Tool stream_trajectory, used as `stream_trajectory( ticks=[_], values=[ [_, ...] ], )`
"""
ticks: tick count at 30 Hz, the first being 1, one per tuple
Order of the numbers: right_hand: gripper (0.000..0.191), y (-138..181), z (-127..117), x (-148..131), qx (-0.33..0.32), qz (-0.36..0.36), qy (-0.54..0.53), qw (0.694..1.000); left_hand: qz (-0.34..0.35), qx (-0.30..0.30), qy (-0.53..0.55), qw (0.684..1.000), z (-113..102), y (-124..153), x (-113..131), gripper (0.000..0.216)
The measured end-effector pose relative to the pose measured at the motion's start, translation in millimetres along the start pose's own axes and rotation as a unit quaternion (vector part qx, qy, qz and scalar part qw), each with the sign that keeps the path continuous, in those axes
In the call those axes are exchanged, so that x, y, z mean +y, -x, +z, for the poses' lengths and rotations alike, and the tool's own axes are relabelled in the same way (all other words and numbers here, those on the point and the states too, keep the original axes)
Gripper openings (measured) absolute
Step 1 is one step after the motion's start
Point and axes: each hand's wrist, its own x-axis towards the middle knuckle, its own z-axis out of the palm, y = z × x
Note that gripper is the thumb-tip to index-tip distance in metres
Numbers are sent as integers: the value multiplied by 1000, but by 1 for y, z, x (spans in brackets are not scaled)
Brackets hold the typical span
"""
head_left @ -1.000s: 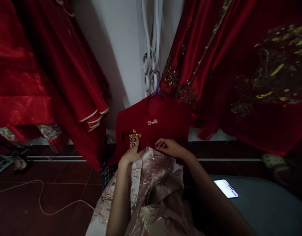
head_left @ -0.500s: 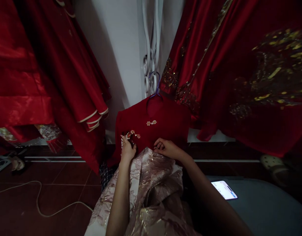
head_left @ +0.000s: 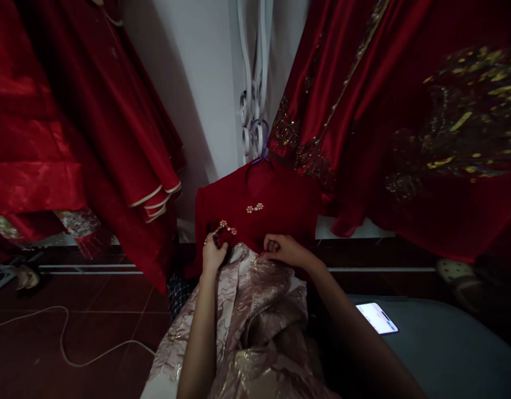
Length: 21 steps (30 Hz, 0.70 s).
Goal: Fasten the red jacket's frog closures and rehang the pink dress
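Note:
A small dark red dress (head_left: 276,205) hangs on a purple hanger (head_left: 259,149) in front of me, with a pearl clasp (head_left: 254,208) on its chest. My left hand (head_left: 214,254) is closed, pinching a pearl and gold tassel ornament (head_left: 224,228) at the dress's left side. My right hand (head_left: 284,250) is curled on the red fabric at the lower front, fingers pinched on the cloth. A pink and gold brocade cloth (head_left: 255,310) lies over my lap, under both forearms.
Long red gowns hang at left (head_left: 93,127) and right (head_left: 405,122), the right one gold-embroidered. A white ornate stand (head_left: 253,72) rises against the white wall. A lit phone (head_left: 377,317) lies on a grey seat (head_left: 446,349). A white cable (head_left: 68,338) runs across the dark red floor tiles.
My left hand lifted and turned the tassel ornament, so its hanging fringe is now folded into the hand. My right hand stayed on the red fabric. The view shifted slightly.

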Motion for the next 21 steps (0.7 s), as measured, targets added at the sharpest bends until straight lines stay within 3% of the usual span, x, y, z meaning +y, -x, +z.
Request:
stream_trajectory(
  ticks=[3, 7, 9, 12, 14, 17, 21],
  values=[
    [24, 1, -4, -5, 16, -2, -22, 1000, 15, -40, 51, 998, -41, -3, 3, 17],
    [31, 1, -5, -15, 13, 8, -132, 991, -25, -201, 148, 968, -79, 7, 25, 18],
    [35, 0, -5, -18, 25, 19, -196, 980, -11, -273, 164, 948, -74, 14, 37, 24],
    [38, -2, -8, -17, 73, 42, -251, 964, 49, -318, 178, 930, -37, 23, 49, 46],
    [38, -2, -10, -14, 93, 56, -267, 958, 68, -270, 141, 950, -7, 26, 54, 48],
    [38, -1, -12, -14, 66, 66, -270, 958, 61, -156, 55, 984, 24, 28, 57, 35],
    [37, 1, -4, -29, 8, 58, -299, 953, 50, -49, 38, 997, 21, 23, 53, 32]
  ],
)
